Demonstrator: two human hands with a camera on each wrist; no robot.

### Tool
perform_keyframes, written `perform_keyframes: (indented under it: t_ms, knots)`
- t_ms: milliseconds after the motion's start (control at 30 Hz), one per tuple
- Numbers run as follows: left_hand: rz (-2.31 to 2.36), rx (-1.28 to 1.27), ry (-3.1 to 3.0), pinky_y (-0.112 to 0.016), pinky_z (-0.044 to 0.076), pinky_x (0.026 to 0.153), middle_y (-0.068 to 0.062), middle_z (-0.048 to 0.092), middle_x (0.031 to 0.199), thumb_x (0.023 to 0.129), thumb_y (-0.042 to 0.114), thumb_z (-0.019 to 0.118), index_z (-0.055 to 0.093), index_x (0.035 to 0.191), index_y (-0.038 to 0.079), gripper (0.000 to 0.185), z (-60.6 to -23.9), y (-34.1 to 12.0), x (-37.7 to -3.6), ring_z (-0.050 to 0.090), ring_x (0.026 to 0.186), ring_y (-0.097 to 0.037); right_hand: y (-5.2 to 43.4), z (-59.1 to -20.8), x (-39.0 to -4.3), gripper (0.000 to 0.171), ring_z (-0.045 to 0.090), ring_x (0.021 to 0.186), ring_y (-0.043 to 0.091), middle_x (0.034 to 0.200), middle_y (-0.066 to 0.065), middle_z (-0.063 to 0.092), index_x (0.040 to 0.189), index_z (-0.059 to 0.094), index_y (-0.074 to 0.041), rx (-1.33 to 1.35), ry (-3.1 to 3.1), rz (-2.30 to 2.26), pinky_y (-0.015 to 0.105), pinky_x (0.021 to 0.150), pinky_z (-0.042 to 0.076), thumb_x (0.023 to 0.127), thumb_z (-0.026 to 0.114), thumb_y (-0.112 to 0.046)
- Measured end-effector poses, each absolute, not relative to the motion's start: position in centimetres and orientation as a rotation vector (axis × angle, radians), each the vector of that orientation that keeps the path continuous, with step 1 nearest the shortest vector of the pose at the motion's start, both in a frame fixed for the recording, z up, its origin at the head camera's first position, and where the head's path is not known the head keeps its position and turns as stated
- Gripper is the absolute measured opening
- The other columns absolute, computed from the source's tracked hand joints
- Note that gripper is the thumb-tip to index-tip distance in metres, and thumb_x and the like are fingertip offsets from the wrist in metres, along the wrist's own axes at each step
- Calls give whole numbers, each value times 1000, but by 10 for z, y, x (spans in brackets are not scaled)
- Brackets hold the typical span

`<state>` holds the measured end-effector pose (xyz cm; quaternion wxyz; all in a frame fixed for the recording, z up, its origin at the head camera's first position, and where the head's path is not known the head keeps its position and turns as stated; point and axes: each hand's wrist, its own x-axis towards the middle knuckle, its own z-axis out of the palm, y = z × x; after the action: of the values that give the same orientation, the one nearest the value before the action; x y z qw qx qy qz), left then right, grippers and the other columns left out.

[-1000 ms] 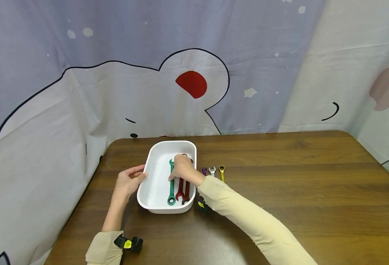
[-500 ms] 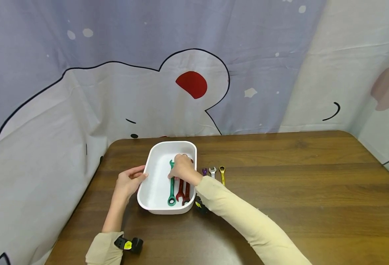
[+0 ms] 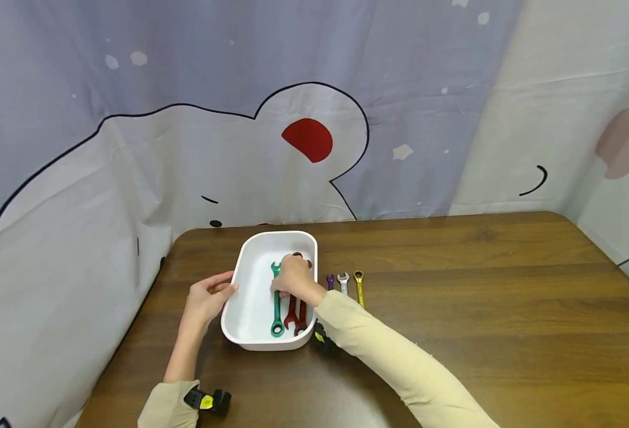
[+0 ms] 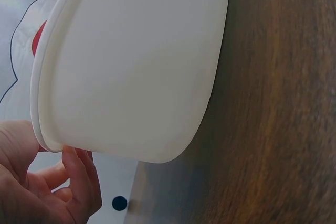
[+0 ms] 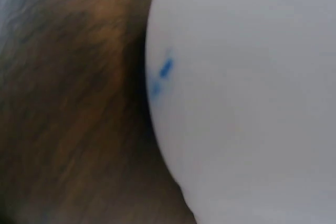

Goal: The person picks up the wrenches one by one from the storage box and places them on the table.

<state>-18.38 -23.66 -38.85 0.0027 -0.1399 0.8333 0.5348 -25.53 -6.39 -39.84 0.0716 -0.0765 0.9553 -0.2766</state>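
Note:
A white plastic bin [image 3: 250, 309] stands on the table, a green combination wrench [image 3: 277, 312] and two red wrenches [image 3: 291, 312] lying lengthwise inside. My left hand [image 3: 204, 300] grips the bin's left rim, thumb on the rim and fingers against the outer wall; the left wrist view shows the fingers [image 4: 79, 177] at the bin's corner. Reaching over the right wall, my right hand [image 3: 295, 278] pinches the green wrench near its upper half and covers the middle of the red ones. The right wrist view holds only the bin's outer wall [image 5: 247, 98], with a blue smudge; the hand is hidden there.
Right of the bin, a purple wrench [image 3: 330, 281], a silver wrench [image 3: 343, 282] and a yellow wrench [image 3: 359, 288] lie in a row, partly behind the right sleeve [image 3: 395, 351]. The brown wooden table [image 3: 480, 285] ends at a printed curtain [image 3: 411, 119].
The head view has shifted slightly. The green wrench's upper end has swung a little to the left under my right hand. My left hand keeps its grip on the rim.

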Motion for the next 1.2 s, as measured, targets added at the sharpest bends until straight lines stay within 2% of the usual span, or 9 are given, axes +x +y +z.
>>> perform_keyframes:
  t_ms: [233,533,667,800,900,1067,1200]
  knots:
    - [1735,-428,2575,-24,52,72,-20,65,115,91,14,65,59,130,2,41,-392,-225,-189,63,95,-18,-52,-400,-260,32,56,39,8,69,9,60,74,61,-3,-185,2883,-829,22,63,46,70,84,-24]
    - [1727,-441,2589,-20,50,70,-20,65,114,91,13,64,59,128,1,39,-392,-226,-189,61,89,-13,-54,-399,-259,33,65,47,12,52,3,61,76,61,-1,-185,2845,-870,27,80,47,70,84,-24]
    - [1719,-434,2594,-20,50,70,-20,65,114,91,13,65,59,128,1,40,-391,-230,-188,61,89,-12,-58,-400,-258,34,66,48,13,50,3,63,76,59,-2,-150,2807,-910,21,72,49,70,85,-23]
    - [1699,-443,2599,-21,51,70,-20,64,115,91,15,64,58,130,2,41,-390,-234,-187,62,93,-15,-62,-401,-258,33,65,46,11,53,5,66,75,59,-3,-154,2782,-915,17,63,46,70,85,-24]
    - [1690,-447,2601,-21,51,70,-19,65,116,92,15,64,58,131,2,41,-389,-237,-186,63,96,-19,-65,-400,-258,33,64,45,10,55,5,68,74,60,-3,-162,2778,-894,19,66,43,69,84,-25]
    - [1706,-441,2591,-22,51,69,-18,66,115,92,15,64,58,131,2,42,-388,-238,-184,63,94,-17,-67,-398,-258,32,65,47,10,57,4,69,78,61,-3,-164,2774,-848,24,75,44,70,83,-26]
    - [1703,-435,2594,-21,50,68,-20,65,116,92,15,64,58,131,2,42,-388,-238,-184,62,91,-14,-68,-398,-258,29,64,48,8,58,3,70,75,63,-3,-177,2774,-833,21,66,43,70,82,-25]
